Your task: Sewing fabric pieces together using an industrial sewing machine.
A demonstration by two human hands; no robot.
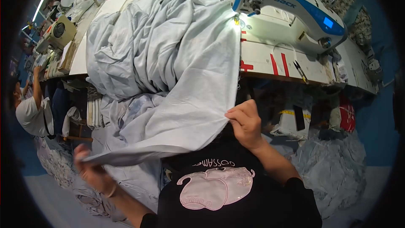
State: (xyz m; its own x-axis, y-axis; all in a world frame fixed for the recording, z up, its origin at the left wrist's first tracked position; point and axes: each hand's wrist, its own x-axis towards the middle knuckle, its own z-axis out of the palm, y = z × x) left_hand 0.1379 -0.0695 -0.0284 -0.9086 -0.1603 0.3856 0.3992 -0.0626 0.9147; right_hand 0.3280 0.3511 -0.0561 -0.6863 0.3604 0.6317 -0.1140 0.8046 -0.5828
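Note:
A large pale grey-white cloth (198,84) lies bunched in folds on the sewing table and hangs over its front edge toward me. My right hand (246,124) pinches the cloth's right edge, just below the table. Out to the lower left, my left hand (90,171) is at the cloth's far corner. It is smeared by motion, and its fingers do not show clearly. Between my hands the cloth is stretched out in front of my body. Its straight right edge runs up to the needle area of the sewing machine (291,6), where a lamp shines.
Small thread snips (301,72) lie on the white tabletop (263,59) near red tape marks. Below are a phone (299,118) and a yellow tape measure (287,113). Piled fabric (331,173) stands at the lower right. Another person (31,109) works at the far left.

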